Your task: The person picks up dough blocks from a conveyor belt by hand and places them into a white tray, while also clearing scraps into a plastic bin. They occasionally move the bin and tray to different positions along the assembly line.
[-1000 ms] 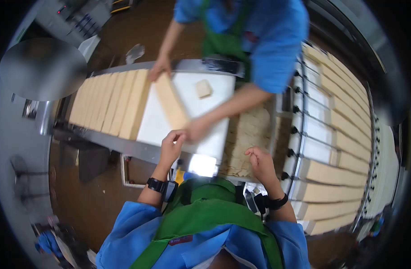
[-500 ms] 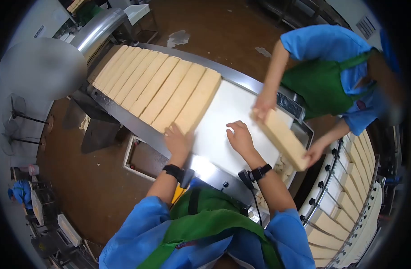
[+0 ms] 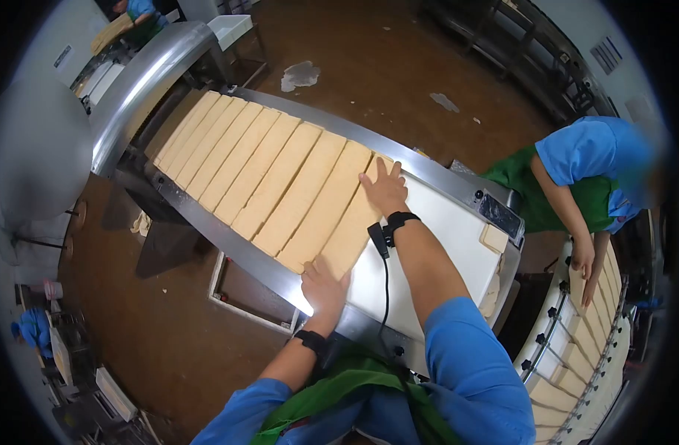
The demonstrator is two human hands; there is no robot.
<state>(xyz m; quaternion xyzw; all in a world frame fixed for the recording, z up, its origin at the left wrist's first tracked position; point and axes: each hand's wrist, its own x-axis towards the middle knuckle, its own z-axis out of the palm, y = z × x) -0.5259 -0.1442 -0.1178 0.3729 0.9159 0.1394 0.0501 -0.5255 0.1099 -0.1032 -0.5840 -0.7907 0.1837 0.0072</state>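
Observation:
A row of long, pale dough slabs (image 3: 276,174) lies side by side on the white conveyor belt (image 3: 428,230). On the last slab at the row's right end (image 3: 347,233), my left hand (image 3: 325,293) touches the near end, its thumb and fingers apart. My right hand (image 3: 386,185) lies across the far end of the same slab with fingers spread. Neither hand is closed around it. Both wrists wear black bands, and a cable hangs from the right one.
A co-worker (image 3: 558,178) at the right reaches over a second conveyor with more slabs (image 3: 577,348). A small dough piece (image 3: 493,238) sits at the belt's right end, near a control panel (image 3: 500,213). A metal machine hood (image 3: 158,81) stands at the row's far left.
My right hand has gone from above the bare belt to the end slab's far end. The row reaches further right. The co-worker has carried a slab off to the second conveyor.

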